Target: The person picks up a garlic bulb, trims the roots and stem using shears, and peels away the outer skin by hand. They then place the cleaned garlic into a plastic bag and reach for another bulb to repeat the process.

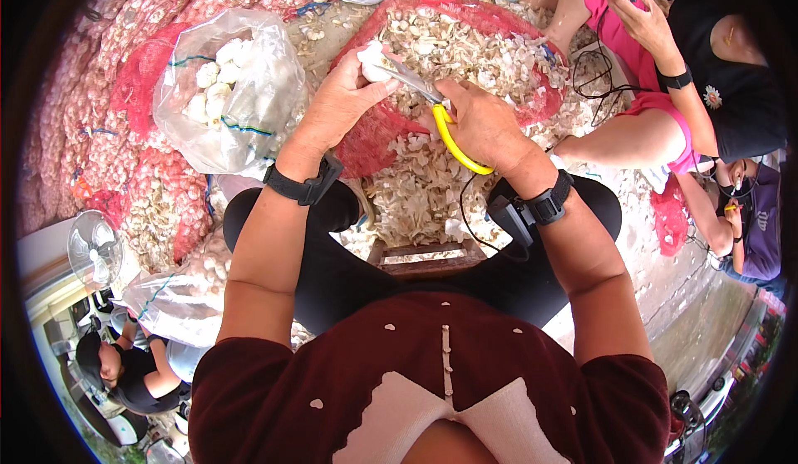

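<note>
Between the thumb and fingers of my left hand [346,99] is a white garlic bulb [374,65]. My right hand [483,121] grips scissors [446,130] with yellow handles. Their metal blades reach left to the bulb and lie against its near side; whether they are parted is hard to see. Below both hands, garlic skins and stem trimmings [411,196] form a pile. A red mesh sack [368,146] lies spread under more trimmings beyond. To the left of my left hand stands a clear plastic bag [177,121] holding several white garlic bulbs [215,87].
Full mesh sacks of garlic [81,108] are stacked at left. A fan [95,249] stands below them. Close on the right sits a co-worker [692,90], with black cables [598,83] nearby. Other people work at far right and lower left. A wooden stool [430,264] is between my legs.
</note>
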